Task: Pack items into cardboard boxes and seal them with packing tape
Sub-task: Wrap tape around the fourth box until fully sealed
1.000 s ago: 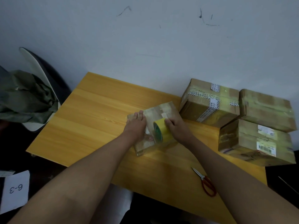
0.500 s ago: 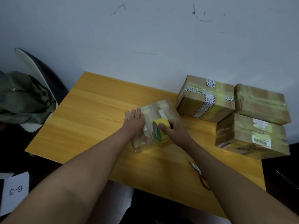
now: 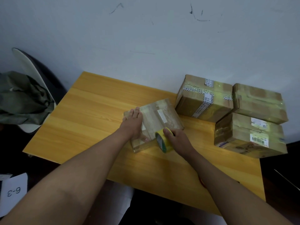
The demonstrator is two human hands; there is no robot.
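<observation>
Pressing flat on the small tape-wrapped cardboard box (image 3: pixel 155 117): left hand (image 3: pixel 132 125), fingers straight and together, laid over the box's left part. Gripping the yellow roll of packing tape (image 3: pixel 164 141): right hand (image 3: pixel 177 140), thumb curled over the roll's top, remaining fingers wrapped behind it. Standing on edge, tilted, at the box's near right corner and touching it: that roll. Lying near the middle of the yellow wooden table (image 3: pixel 90 114), slightly toward the far edge: the small box, with a white label on its top. Grouped at the table's far right corner, touching one another: three larger sealed cardboard boxes — one with black-and-white printed tape (image 3: pixel 203 98) just beside the small box, one plain (image 3: pixel 259 103) against the wall, one with barcode labels (image 3: pixel 248 135) at the right edge, nearer. Peeking out beside the right forearm near the table's front edge: a red bit, too hidden to identify. Left of the table: a white chair (image 3: pixel 30 75) draped with dark green cloth (image 3: pixel 21 98); lower down, a white sheet marked "6-3" (image 3: pixel 13 191).
</observation>
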